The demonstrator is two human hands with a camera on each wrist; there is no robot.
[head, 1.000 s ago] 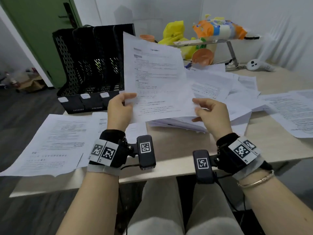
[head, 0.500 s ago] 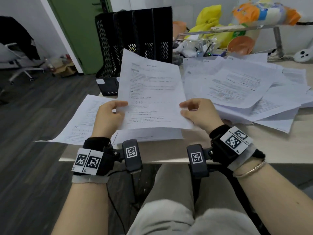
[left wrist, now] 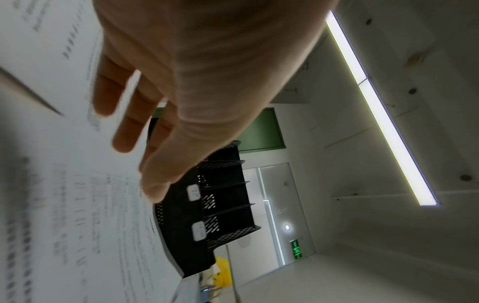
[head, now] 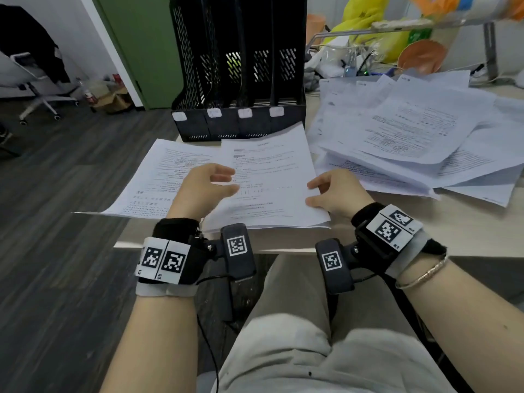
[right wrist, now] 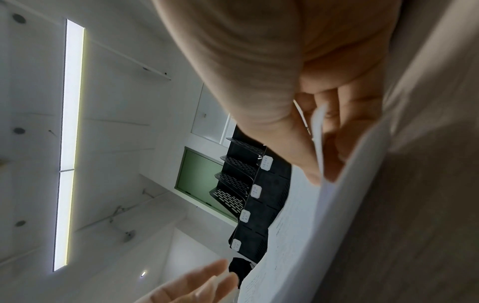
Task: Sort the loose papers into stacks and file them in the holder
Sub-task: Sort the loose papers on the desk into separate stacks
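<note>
Lying flat: printed sheet (head: 269, 177) on the table (head: 467, 222) near edge, in front of the holder (head: 241, 66)
Long axis: runs away from the person, heading toward the holder
Right hand (head: 337, 192): thumb and fingers pinch the sheet's right edge
Left hand (head: 202, 185): fingers spread and loose above the sheet, gripping nothing
Loose pile (head: 411, 137): right of the sheet

The left hand (head: 202, 188) is hovering at nine o'clock with fingers loosely spread; the right hand (head: 337, 192) at three o'clock is pinching a white printed sheet (head: 272, 177).
</note>
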